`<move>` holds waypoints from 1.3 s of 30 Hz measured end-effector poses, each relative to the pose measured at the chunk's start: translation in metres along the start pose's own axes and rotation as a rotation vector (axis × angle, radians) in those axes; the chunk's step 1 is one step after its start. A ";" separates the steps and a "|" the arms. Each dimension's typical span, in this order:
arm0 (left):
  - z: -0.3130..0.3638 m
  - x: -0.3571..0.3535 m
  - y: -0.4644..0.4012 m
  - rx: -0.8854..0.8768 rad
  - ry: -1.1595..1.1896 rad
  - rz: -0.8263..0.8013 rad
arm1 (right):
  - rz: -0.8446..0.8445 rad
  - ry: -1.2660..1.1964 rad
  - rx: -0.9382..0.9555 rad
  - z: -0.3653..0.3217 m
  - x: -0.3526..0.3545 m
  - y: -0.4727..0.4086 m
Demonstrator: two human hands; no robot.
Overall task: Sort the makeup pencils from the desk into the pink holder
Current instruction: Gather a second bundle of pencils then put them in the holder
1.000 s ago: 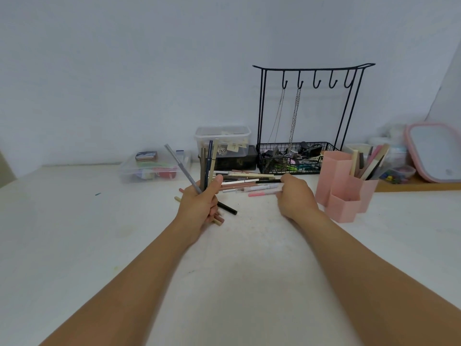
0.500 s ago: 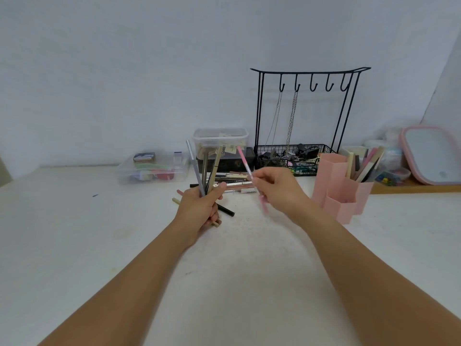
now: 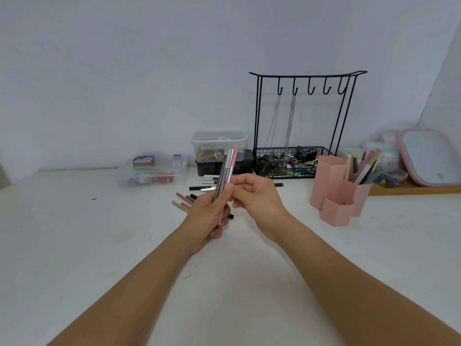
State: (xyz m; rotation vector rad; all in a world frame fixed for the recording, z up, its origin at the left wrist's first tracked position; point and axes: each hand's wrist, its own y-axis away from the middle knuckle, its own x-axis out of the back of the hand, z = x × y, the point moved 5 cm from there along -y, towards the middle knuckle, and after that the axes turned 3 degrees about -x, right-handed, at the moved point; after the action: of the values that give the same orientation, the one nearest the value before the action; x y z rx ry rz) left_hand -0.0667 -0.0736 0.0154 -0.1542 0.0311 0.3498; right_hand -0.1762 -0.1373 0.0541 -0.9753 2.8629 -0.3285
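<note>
Your left hand (image 3: 209, 216) gripped the pencil bundle (image 3: 225, 176) upright, apparently collecting several for one drop. Your right hand (image 3: 254, 193) pinched the pink pencil (image 3: 232, 163) into it. More pencils (image 3: 187, 199) lay on the desk (image 3: 74, 245); holder (image 3: 336, 193) stood right, apart.

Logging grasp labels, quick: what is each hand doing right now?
Left hand: grips a bundle of makeup pencils.
Right hand: pinches the same bundle.

No legible text, label, brand or number appears on the pencils (image 3: 225, 171), holder (image 3: 334, 193) or boxes.
</note>
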 end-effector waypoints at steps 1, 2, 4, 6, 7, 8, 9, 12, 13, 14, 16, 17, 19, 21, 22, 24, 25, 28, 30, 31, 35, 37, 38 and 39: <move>0.000 0.000 -0.001 -0.013 -0.008 -0.011 | -0.002 -0.012 -0.002 0.000 0.000 0.000; 0.001 0.000 -0.001 -0.026 -0.018 -0.020 | -0.011 -0.032 -0.007 0.001 -0.001 0.000; 0.001 0.001 -0.001 -0.041 -0.020 -0.040 | -0.031 -0.081 -0.029 0.005 -0.003 0.000; -0.001 0.003 -0.001 -0.013 0.007 -0.058 | -0.029 -0.047 -0.045 0.008 -0.001 -0.003; -0.002 0.004 -0.001 0.010 0.025 -0.063 | -0.027 -0.029 -0.055 0.009 0.002 -0.005; -0.003 0.005 -0.001 0.030 0.046 -0.057 | -0.017 -0.019 -0.064 0.011 0.007 -0.008; -0.002 0.006 -0.002 0.047 0.067 -0.031 | 0.003 0.001 -0.071 0.012 0.013 -0.011; 0.000 0.017 -0.005 0.090 0.120 0.131 | 0.156 0.506 0.038 0.017 0.044 -0.021; 0.001 0.022 -0.006 0.089 0.125 0.180 | 0.170 0.746 0.061 0.022 0.052 -0.023; 0.002 0.026 -0.007 0.083 0.125 0.219 | 0.156 0.926 0.058 0.028 0.057 -0.025; 0.003 0.033 -0.007 0.066 0.128 0.282 | 0.107 1.104 0.009 0.038 0.063 -0.029; 0.004 0.036 -0.007 0.059 0.131 0.312 | 0.090 1.151 -0.016 0.043 0.063 -0.031; 0.006 0.040 -0.007 0.038 0.132 0.355 | 0.091 1.219 -0.045 0.046 0.064 -0.035; 0.006 0.042 -0.008 0.006 0.138 0.383 | 0.109 1.262 -0.036 0.044 0.063 -0.036; 0.005 0.043 -0.008 -0.003 0.138 0.395 | 0.118 1.277 -0.025 0.042 0.063 -0.036; 0.004 0.044 -0.008 -0.009 0.138 0.408 | 0.137 1.313 -0.015 0.038 0.063 -0.034; 0.003 0.044 -0.008 -0.007 0.131 0.406 | 0.142 1.330 -0.019 0.037 0.063 -0.033; 0.002 0.044 -0.006 0.010 0.098 0.387 | 0.126 1.295 -0.073 0.034 0.062 -0.034; 0.001 0.044 -0.006 0.033 0.100 0.379 | 0.115 1.200 -0.096 0.032 0.059 -0.033; 0.001 0.043 -0.006 0.050 0.099 0.385 | 0.130 1.120 -0.090 0.029 0.057 -0.032; 0.000 0.035 -0.009 0.062 0.136 0.339 | 0.183 0.576 -0.024 0.011 0.037 -0.019; 0.002 0.027 -0.008 0.028 0.142 0.285 | 0.091 0.226 -0.045 0.004 0.014 -0.010; 0.002 0.024 -0.007 0.014 0.147 0.261 | 0.043 0.081 -0.061 0.003 0.003 -0.006; 0.003 0.021 -0.005 0.006 0.152 0.242 | 0.004 -0.025 -0.071 0.001 -0.007 -0.001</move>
State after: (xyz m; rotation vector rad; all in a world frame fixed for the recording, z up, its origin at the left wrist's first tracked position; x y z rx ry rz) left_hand -0.0456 -0.0711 0.0184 -0.1707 0.2019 0.5791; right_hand -0.1701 -0.1343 0.0537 -0.9782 2.8717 -0.2135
